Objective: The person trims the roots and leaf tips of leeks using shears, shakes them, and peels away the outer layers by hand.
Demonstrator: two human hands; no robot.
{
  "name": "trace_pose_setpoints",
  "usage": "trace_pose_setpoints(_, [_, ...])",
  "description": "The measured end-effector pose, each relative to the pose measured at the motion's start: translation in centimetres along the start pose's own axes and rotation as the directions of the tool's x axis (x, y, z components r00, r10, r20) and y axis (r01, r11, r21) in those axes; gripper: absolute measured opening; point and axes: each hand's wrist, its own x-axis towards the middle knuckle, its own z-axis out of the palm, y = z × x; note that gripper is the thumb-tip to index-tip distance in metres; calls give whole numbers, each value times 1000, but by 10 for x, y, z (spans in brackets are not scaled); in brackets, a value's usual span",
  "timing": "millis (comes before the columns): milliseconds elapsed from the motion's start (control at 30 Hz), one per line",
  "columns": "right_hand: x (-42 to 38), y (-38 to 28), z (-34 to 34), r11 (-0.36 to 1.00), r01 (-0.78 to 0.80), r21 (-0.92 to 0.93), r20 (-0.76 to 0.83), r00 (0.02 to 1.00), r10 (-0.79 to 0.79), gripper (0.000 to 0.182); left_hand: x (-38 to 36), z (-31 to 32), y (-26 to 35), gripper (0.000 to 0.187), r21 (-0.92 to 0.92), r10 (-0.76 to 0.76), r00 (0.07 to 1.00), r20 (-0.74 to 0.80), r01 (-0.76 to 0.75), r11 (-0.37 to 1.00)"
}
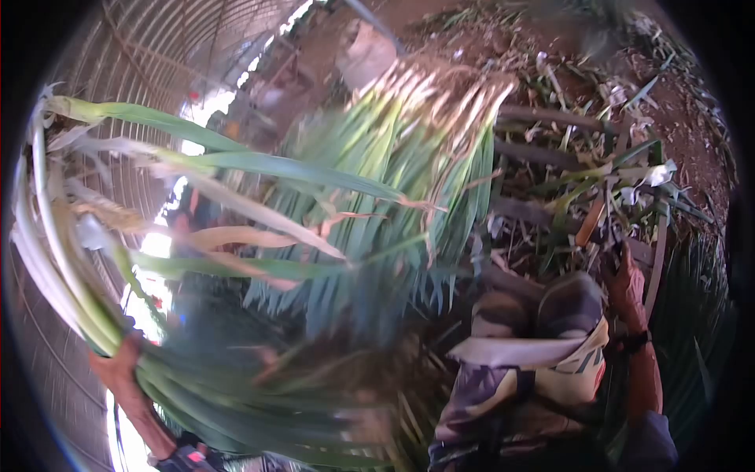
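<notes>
At the lower left, my left hand is wrapped round a bunch of long green onion stalks. The bunch's pale ends point up, and its green leaves trail to the right, blurred. On the right, my right hand is closed, with its fingers at the dark end of a tool that has an orange-brown part; the grip is partly hidden. A large pile of green onions lies in the upper middle, pale root ends away from me.
Dark wooden slats with leaf scraps lie right of the pile. My knees and a pale cloth are at the lower middle. A ribbed curved wall stands on the left. Brown soil shows at the upper right.
</notes>
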Motion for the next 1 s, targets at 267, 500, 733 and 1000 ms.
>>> trace_pose_setpoints(267, [2,-7,-4,999,-39,6,16,999,39,75,-41,-108,-110,94,618,-82,996,16,55,785])
trace_pose_setpoints(500, [-3,-24,-9,1000,6,-18,-35,999,-7,63,-213,-110,-246,92,677,-350,923,157,157,719])
trace_pose_setpoints(733, [3,6,18,974,209,-93,-190,956,-223,51,-451,-76,-393,103,922,-878,472,73,305,240])
trace_pose_setpoints(1000, [-9,40,12,995,64,-81,-57,996,-69,77,-447,57,-354,67,609,-776,454,438,485,628])
